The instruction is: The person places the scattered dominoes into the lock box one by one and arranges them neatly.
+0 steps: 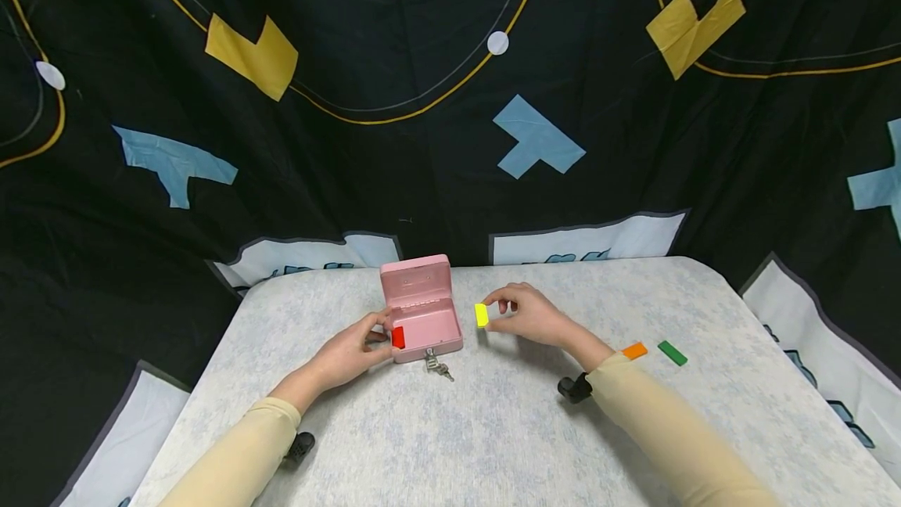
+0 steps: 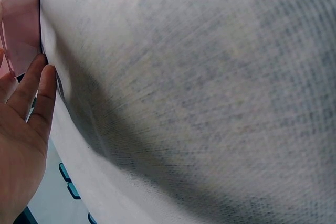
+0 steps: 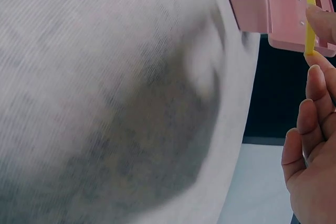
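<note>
A pink cash box stands with its lid raised. Inside, at the left, is a thin red rectangular block. My left hand rests against the box's left side, its outer fingers fairly straight in the left wrist view. To the right of the box, my right hand pinches a thin yellow rectangular block upright between thumb and index finger, above the table. Behind that block in the right wrist view is the open box. Its other fingers are loosely bent.
Two keys hang from the lock at the box's front. A thin orange block and a green block lie on the table near the right forearm. A black patterned curtain hangs behind the table.
</note>
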### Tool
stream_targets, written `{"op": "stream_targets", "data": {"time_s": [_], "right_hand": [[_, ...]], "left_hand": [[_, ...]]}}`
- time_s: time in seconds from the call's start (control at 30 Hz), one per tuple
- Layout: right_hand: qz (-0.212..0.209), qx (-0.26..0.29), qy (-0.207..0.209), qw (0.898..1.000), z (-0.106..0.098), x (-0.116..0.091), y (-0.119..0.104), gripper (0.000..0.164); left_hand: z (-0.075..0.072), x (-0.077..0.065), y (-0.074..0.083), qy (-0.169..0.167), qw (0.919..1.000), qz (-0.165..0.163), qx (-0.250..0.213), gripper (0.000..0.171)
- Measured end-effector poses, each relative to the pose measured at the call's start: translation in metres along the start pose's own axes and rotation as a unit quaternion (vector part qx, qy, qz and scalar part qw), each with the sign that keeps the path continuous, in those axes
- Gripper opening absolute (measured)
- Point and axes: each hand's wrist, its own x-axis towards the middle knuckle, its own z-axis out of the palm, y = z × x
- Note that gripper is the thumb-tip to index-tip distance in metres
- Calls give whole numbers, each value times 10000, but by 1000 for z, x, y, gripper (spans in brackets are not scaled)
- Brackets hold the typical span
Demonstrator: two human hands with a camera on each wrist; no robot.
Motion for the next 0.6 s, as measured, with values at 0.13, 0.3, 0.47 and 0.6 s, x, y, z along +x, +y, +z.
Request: {"op": "stream_targets", "data": {"time_s": [0.13,0.3,0.47,0.6], "right_hand": [[-50,-19,5,10000,5,5,-3,37],[-167,-11,-9,9999,10,10,-6,37],[-195,1,4,9998,15,13,-9,36],[-262,-2,7,9997,19,18,-12,35]], "left_hand": [[0,0,0,-1,10000,-5,15,35],[0,-1,1,-3,10000,-28,-23,35],[-1,-1,2,-12,10000,-5,-41,34],[-1,-1,2,-22,10000,-5,-60,34]]}}
